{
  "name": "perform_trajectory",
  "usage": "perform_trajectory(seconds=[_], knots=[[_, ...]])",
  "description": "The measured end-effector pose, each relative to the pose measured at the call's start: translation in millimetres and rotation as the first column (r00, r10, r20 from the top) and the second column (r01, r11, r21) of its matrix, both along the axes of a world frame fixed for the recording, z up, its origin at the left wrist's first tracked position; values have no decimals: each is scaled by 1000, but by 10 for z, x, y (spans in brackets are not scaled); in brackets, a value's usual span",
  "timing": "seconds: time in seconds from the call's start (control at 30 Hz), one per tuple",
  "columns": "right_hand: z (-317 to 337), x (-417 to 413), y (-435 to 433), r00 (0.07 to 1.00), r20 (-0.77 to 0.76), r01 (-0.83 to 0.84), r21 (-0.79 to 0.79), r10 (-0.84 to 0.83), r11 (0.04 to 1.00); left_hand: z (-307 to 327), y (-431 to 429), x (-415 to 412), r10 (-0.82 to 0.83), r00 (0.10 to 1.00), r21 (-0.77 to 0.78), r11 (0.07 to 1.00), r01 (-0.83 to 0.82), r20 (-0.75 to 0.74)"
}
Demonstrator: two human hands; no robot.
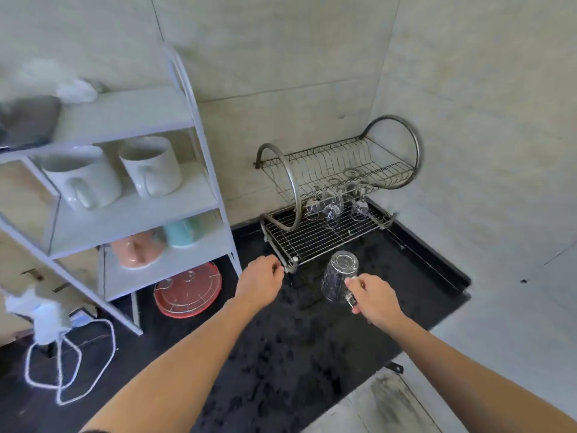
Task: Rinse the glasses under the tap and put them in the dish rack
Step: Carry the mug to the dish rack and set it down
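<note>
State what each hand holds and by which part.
The right hand grips an upturned glass mug by its handle. The left hand is curled at the front corner of the dish rack; whether it grips it cannot be told.

The right grip [374,296] holds a glass mug [338,276] upside down by its handle, just in front of the dish rack [312,239]. The left grip [259,278] is curled by the rack's front left corner. Three glasses [332,209] sit inside it.
</note>
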State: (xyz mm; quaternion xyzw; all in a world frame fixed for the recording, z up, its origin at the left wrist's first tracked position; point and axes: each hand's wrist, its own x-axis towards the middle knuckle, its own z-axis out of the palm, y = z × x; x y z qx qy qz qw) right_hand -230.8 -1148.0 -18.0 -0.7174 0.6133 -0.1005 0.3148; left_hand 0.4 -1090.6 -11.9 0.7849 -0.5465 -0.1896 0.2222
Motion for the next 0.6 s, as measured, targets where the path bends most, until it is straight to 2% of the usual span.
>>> perform_trajectory(seconds=[0.17,0.27,0.47,0.6], knots=[[9,-9,-604,998,-10,62,11,-62,998,188,-700,-37,98,980,-184,974,-129,-171],[-12,51,-948,999,5,46,15,-46,999,306,-1017,-10,151,960,-281,935,-216,-234],[-172,325,-1696,994,42,-100,30,98,995,530,-1484,-46,186,943,-389,875,-287,-277],[-353,520,-2163,967,55,-253,70,249,965,418,-1702,-129,312,905,-407,816,-411,-289]])
